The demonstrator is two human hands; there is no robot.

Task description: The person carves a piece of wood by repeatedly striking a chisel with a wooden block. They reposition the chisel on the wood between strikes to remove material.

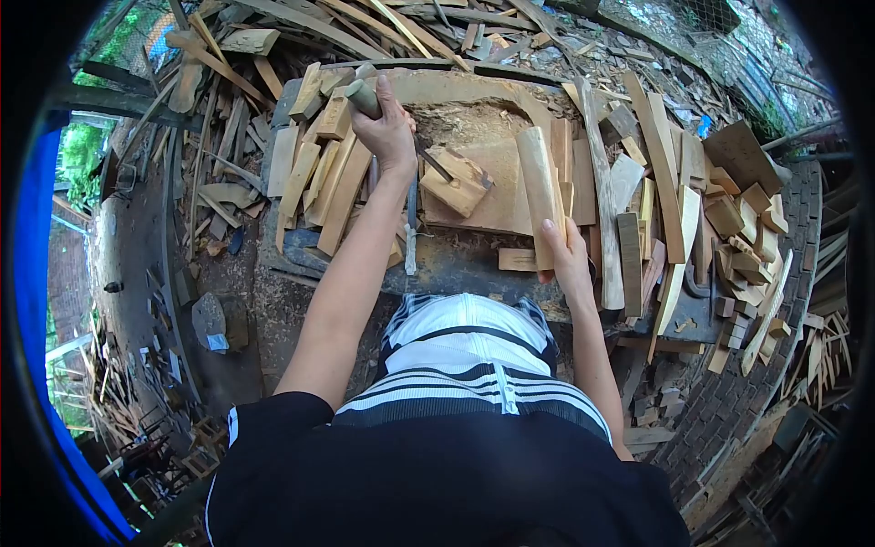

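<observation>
My left hand point(385, 135) is wrapped round a chisel point(363, 98), with the handle's end standing out above the fist. The dark blade slants down to the right, its tip at a slot in a small wooden block point(469, 190). That block lies tilted on a wide flat board point(506, 211). In my right hand point(569, 255) is a thick wooden stick point(536, 173), gripped near its lower end and held upright to the right of the block. Its far end is apart from the chisel.
The workbench point(456, 266) bears wood strips point(342, 201) on the left and long planks point(597, 201) on the right. Cut blocks point(747, 237) are heaped at the far right. Scrap wood point(319, 32) is piled behind the bench. A small offcut point(518, 260) lies near the front edge.
</observation>
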